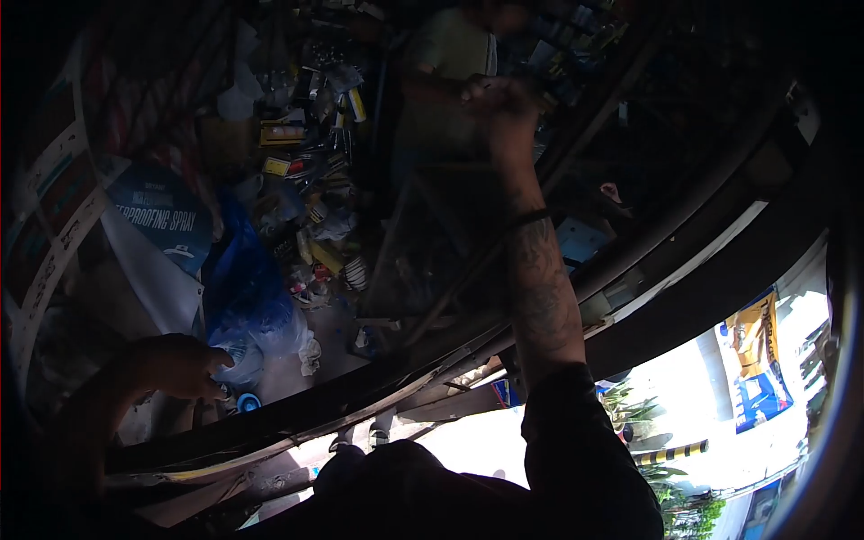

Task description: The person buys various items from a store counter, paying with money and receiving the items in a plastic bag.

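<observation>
My left hand is curled at the lower left, its fingers against a clear plastic bottle with a blue cap. Shadow hides part of that grip. My right arm reaches far forward over a dark counter edge. At its end my right hand has its fingers drawn together; whatever they hold, if anything, is too dark to make out. Close by, the forearm of another person in a light shirt comes toward my fingers.
A dark curved rim runs between me and the stall. Small packaged goods crowd the stall beside a blue plastic bag. A waterproofing spray banner hangs left. Behind me lie bright ground, plants and a yellow-black striped bar.
</observation>
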A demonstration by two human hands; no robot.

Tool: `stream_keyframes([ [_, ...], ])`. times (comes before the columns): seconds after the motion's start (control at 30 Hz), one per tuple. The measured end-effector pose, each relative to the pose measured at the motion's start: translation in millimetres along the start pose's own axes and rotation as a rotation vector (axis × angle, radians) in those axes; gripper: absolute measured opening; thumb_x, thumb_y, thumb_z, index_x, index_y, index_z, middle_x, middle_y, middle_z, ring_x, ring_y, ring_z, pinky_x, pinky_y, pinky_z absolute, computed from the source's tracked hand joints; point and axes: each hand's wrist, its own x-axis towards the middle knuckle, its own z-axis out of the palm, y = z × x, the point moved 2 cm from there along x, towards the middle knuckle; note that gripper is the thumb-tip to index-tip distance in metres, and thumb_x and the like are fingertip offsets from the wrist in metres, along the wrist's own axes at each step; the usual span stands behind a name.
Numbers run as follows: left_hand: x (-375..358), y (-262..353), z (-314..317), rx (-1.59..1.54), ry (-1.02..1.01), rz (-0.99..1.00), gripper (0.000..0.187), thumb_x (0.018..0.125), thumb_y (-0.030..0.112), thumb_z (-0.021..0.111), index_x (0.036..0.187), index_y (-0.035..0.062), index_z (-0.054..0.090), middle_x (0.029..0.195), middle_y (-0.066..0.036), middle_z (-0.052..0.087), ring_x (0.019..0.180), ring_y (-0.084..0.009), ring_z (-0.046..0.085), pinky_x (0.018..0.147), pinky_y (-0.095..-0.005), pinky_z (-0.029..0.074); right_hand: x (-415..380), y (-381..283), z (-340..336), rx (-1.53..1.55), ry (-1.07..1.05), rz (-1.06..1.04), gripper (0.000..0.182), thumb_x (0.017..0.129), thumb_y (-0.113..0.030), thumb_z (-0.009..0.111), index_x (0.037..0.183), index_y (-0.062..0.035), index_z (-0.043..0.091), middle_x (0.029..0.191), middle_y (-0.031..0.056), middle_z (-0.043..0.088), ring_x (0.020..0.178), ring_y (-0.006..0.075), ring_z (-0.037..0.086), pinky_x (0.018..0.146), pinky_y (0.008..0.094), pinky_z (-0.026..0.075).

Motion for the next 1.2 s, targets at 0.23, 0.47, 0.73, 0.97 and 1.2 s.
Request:
stream_keyframes([
  [0.23,-11,23,-1,-0.105,-0.131,0.121,0.056,0.086,0.035,0.057,0.131,0.0057,0.041,0.11,-0.017,0.061,0.092,-0.0222,0.064,0.082,-0.0343,0.048,-18,-27,49,-0.138,-0.134,0.006,0.025,0.078,0.003,0.064,0.097,0.0001,0.047,0.074,0.0074,0.06,0.064,0.0121,0.06,0.052,0.0203,0.048],
  [0.47,-17,25,6,-0.029,0.026,0.205,0.047,0.083,0.031,0.059,0.122,0.0059,0.05,0.101,-0.015,0.064,0.089,-0.027,0.064,0.082,-0.0369,0.048,-26,-34,60,-0.152,-0.136,-0.013,0.036,0.075,0.006,0.066,0.101,-0.0011,0.042,0.071,0.0075,0.059,0.061,0.0125,0.059,0.049,0.0204,0.047],
  [0.73,-22,37,-1,0.013,-0.045,0.148,0.046,0.086,0.028,0.054,0.127,0.0069,0.047,0.105,-0.015,0.063,0.093,-0.0263,0.062,0.083,-0.0373,0.047,-30,-27,64,-0.177,-0.172,-0.004,0.034,0.076,0.007,0.065,0.099,-0.0003,0.042,0.071,0.009,0.059,0.062,0.0138,0.061,0.048,0.0212,0.049],
  [0.97,-24,26,32,-0.029,0.343,0.578,0.022,0.082,0.016,0.053,0.1,0.0032,0.055,0.079,-0.016,0.06,0.078,-0.0306,0.062,0.069,-0.0392,0.047,-38,-20,69,-0.105,-0.231,0.108,0.024,0.079,0.006,0.062,0.099,0.0029,0.049,0.078,0.0122,0.063,0.066,0.0169,0.064,0.053,0.0237,0.054],
  [1.2,-28,35,24,-0.159,0.154,0.5,0.021,0.082,0.016,0.053,0.099,0.0031,0.055,0.077,-0.016,0.059,0.077,-0.0301,0.062,0.069,-0.0394,0.047,-39,-17,71,-0.073,-0.301,0.081,0.02,0.081,0.004,0.06,0.101,0.0051,0.053,0.08,0.0143,0.064,0.069,0.0203,0.065,0.057,0.0275,0.057],
])
